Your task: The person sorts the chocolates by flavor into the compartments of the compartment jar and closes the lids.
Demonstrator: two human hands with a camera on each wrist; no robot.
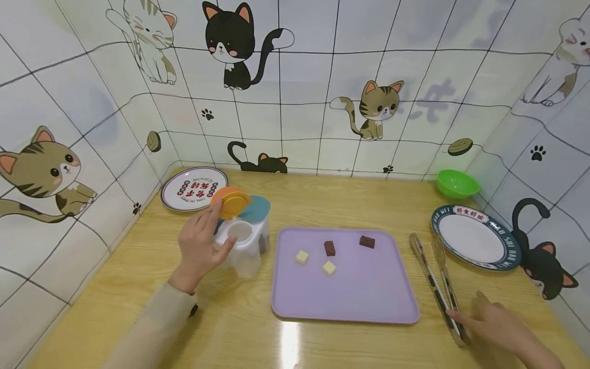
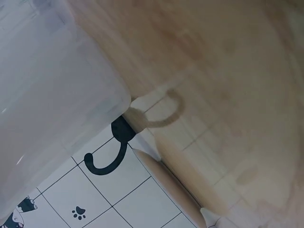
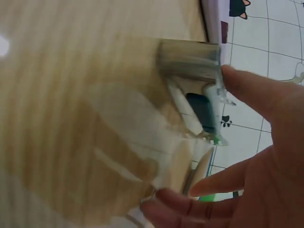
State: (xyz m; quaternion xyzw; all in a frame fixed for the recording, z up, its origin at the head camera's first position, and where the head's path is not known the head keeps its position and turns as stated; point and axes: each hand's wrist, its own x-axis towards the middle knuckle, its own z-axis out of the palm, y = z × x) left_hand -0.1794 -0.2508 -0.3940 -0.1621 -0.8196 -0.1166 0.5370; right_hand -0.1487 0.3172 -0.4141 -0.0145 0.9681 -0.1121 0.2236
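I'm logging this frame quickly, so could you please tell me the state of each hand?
Left hand: holding the white container, thumb at its rim.
Right hand: fingers touching the tongs; a closed grip cannot be told.

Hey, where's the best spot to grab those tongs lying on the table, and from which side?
Probably the joined near end of the tongs, where the right hand already touches them. They lie lengthwise with the two arms splayed toward the far plate and meeting nearest you, so come from above at that end, thumb on one arm and fingers on the other.
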